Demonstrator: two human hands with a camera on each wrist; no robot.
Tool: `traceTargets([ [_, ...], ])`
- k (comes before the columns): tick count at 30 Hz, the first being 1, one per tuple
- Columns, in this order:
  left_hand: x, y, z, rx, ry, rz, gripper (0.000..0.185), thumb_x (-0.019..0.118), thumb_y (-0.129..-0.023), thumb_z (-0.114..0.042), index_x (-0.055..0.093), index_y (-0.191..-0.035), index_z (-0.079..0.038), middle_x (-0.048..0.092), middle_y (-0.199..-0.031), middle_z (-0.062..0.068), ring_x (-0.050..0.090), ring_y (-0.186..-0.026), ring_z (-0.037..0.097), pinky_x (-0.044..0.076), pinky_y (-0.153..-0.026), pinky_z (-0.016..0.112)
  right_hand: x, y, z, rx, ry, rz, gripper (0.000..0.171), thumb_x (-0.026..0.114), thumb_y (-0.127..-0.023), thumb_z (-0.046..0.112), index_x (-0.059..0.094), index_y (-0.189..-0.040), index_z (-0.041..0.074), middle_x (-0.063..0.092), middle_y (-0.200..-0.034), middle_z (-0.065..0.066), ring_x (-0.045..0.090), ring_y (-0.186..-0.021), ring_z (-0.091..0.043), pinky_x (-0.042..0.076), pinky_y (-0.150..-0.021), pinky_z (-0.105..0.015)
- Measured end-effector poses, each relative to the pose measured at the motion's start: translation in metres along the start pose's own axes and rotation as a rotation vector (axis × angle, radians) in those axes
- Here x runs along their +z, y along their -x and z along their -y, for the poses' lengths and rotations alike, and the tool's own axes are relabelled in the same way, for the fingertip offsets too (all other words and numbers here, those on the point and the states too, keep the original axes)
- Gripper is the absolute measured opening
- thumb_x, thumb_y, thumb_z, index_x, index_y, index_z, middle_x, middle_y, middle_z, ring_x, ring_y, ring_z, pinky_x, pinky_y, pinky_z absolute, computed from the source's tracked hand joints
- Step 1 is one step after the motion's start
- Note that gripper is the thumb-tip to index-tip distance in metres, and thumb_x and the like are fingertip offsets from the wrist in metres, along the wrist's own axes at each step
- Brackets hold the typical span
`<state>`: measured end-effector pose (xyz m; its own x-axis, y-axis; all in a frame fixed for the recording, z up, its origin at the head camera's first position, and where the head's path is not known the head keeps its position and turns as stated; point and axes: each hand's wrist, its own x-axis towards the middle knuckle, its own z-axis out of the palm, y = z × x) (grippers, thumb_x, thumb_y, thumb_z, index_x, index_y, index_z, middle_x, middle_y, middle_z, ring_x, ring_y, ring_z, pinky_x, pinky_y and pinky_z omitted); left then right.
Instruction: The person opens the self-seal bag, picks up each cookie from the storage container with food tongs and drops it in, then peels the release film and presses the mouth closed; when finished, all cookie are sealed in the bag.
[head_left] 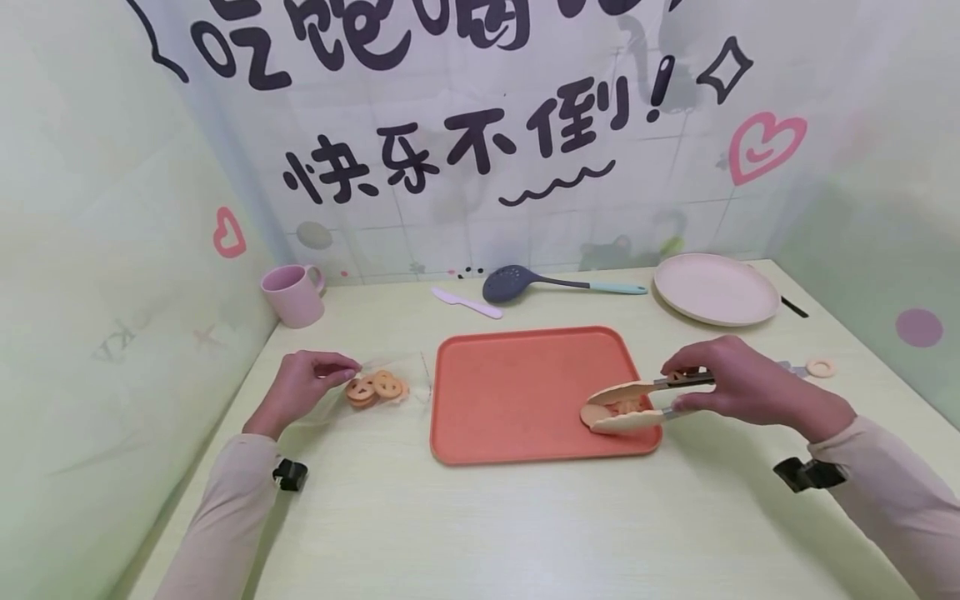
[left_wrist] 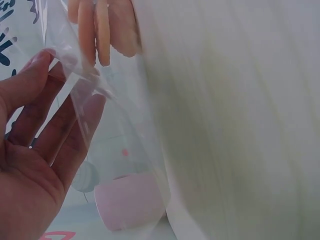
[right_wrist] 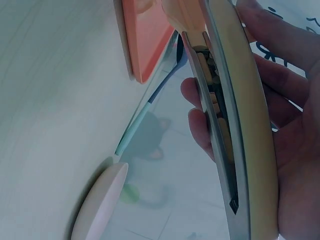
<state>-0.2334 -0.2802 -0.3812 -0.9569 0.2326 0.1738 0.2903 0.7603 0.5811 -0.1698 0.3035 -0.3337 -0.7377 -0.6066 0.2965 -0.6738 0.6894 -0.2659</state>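
Note:
My left hand (head_left: pixel 330 371) pinches the edge of a clear plastic bag (head_left: pixel 390 383) lying on the table left of the orange tray (head_left: pixel 517 367). Several round cookies (head_left: pixel 375 388) lie inside the bag. In the left wrist view the film of the bag (left_wrist: pixel 85 85) runs between thumb and fingers (left_wrist: pixel 75 130), with the cookies (left_wrist: pixel 100 25) above. My right hand (head_left: pixel 693 385) grips cream-tipped metal tongs (head_left: pixel 637 404). The tong tips are closed on a cookie (head_left: pixel 619 407) over the tray's right part. In the right wrist view the tongs (right_wrist: pixel 235 115) run along my fingers (right_wrist: pixel 295 95).
A pink mug (head_left: pixel 292 293) stands at the back left. A lilac plastic knife (head_left: pixel 467 302) and a dark slotted spoon (head_left: pixel 525 283) lie behind the tray. A pale plate (head_left: pixel 716 288) sits at the back right. One ring cookie (head_left: pixel 821 367) lies near the right table edge.

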Motion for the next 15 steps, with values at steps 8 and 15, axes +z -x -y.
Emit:
traceTargets([
  [8,0.0,0.0,0.0,-0.007,-0.004,0.005,0.014,0.071,-0.094,-0.012,0.078,-0.105,-0.009,0.078,-0.104,0.012,0.075,-0.097,0.027,0.053,-0.077,0.016,0.002,-0.009,0.005,0.01,0.018,-0.021,0.031,0.091,-0.07,0.018,0.076,-0.098,0.015,0.073,-0.088,0.013,0.064,-0.078,0.001,0.056,-0.069,-0.023],
  [15,0.0,-0.001,0.0,0.003,-0.008,0.004,0.014,0.071,-0.094,-0.013,0.078,-0.105,-0.009,0.078,-0.103,0.012,0.075,-0.096,0.026,0.054,-0.077,0.017,0.009,-0.033,0.015,0.014,0.01,0.001,0.031,0.09,-0.074,0.02,0.076,-0.1,0.012,0.076,-0.092,0.007,0.071,-0.081,-0.006,0.059,-0.073,-0.028],
])
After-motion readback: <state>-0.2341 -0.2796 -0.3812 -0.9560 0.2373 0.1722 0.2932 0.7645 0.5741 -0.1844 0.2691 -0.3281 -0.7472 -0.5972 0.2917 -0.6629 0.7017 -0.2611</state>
